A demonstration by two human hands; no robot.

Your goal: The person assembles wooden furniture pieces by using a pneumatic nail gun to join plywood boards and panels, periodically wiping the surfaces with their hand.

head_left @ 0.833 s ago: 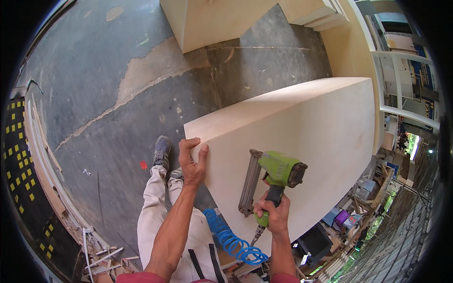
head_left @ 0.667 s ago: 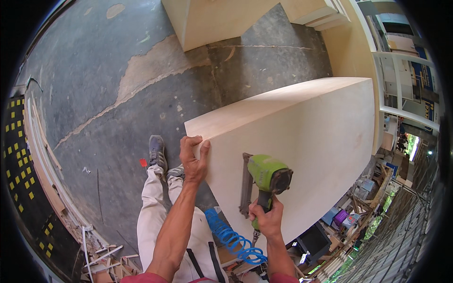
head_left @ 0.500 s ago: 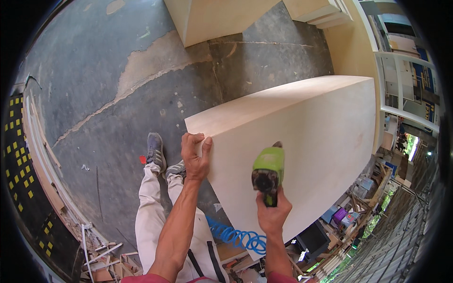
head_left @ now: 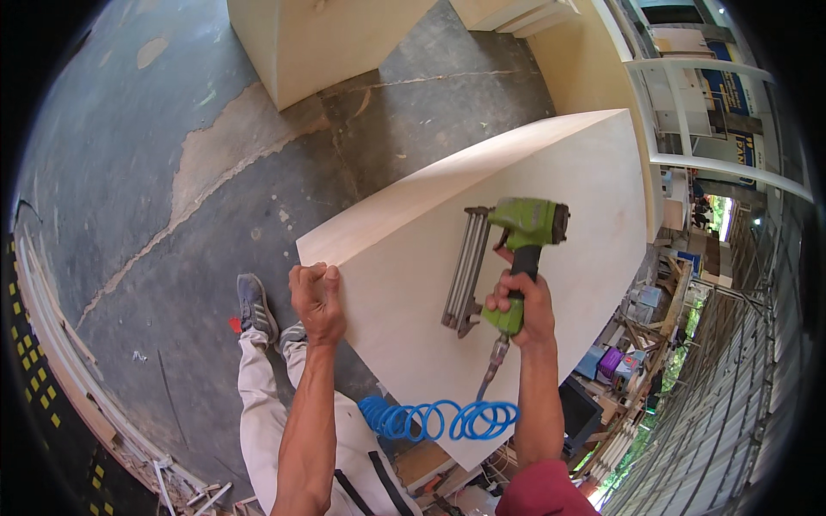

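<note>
A large pale wooden box (head_left: 572, 189), with a long top edge strip and a broad flat face, stands in front of me. My left hand (head_left: 318, 303) is closed over its near left corner, the thumb on the face side. My right hand (head_left: 527, 301) is wrapped round the grip of a green pneumatic nail gun (head_left: 527, 222), held over the broad face. The gun lies side-on, its long grey magazine on the left. Whether it touches the face I cannot tell. A coiled blue air hose (head_left: 413, 420) runs from the fitting below the grip.
Another pale wooden box (head_left: 335, 43) stands beyond on the cracked grey concrete floor (head_left: 215, 172). A white frame (head_left: 718, 67) is at the far right. Scrap wood and clutter (head_left: 637, 344) lie along the right. At the left are long boards (head_left: 73, 340) and a black mat with yellow squares (head_left: 30, 361).
The nail gun has turned from end-on to side-on, so its magazine and hose fitting now show. My right hand has risen with it. My left hand keeps its hold on the corner.
</note>
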